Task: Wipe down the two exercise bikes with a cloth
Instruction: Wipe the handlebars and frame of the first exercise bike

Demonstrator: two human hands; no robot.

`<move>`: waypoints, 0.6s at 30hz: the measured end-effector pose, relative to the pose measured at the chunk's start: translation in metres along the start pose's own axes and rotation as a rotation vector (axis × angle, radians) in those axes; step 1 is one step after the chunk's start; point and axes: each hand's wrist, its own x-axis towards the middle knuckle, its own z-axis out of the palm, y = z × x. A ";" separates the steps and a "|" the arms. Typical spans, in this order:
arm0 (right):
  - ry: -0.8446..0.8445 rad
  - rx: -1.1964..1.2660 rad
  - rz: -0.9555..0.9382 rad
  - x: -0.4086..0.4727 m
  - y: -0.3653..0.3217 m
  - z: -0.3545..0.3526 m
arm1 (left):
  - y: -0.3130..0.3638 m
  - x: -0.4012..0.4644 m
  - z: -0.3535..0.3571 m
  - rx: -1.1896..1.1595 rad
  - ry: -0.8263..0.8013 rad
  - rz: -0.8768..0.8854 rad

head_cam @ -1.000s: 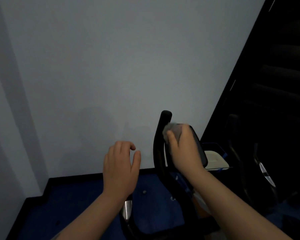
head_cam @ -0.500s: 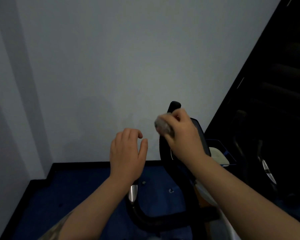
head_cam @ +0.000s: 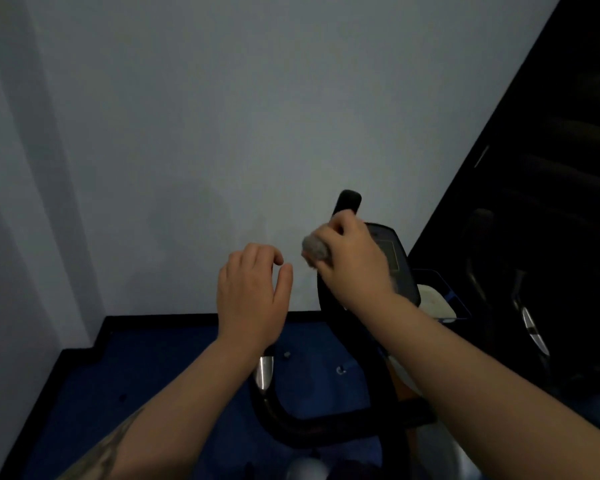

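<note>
A black exercise bike stands in front of me, its upright handlebar tip rising before the wall and its console just right of it. My right hand grips a bunched grey cloth around the upright handlebar, below the tip. My left hand hovers to the left of the bar with fingers loosely curved, holding nothing. A second dark bike sits in shadow at the right.
A pale wall fills the view ahead, meeting blue floor with a black skirting. A blue bin with something white in it sits behind the console. Dark stairs rise at the right.
My right hand with the cloth has shifted from the console onto the upright handlebar. My left hand stays hovering at the left. The view has tilted slightly.
</note>
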 end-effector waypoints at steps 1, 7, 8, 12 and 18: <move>-0.042 0.021 -0.023 -0.010 0.000 0.006 | 0.000 0.000 0.000 -0.002 -0.001 0.005; -0.503 0.507 -0.053 -0.079 0.039 -0.025 | 0.002 0.000 -0.002 -0.010 0.027 0.014; -0.559 0.590 -0.009 -0.077 0.045 -0.033 | 0.003 0.000 -0.002 -0.013 0.031 0.010; -0.196 0.610 0.163 -0.047 0.033 -0.019 | 0.005 0.000 -0.003 0.002 0.017 0.006; -0.177 0.653 0.186 -0.120 0.028 -0.003 | 0.010 0.001 -0.013 -0.003 -0.067 -0.039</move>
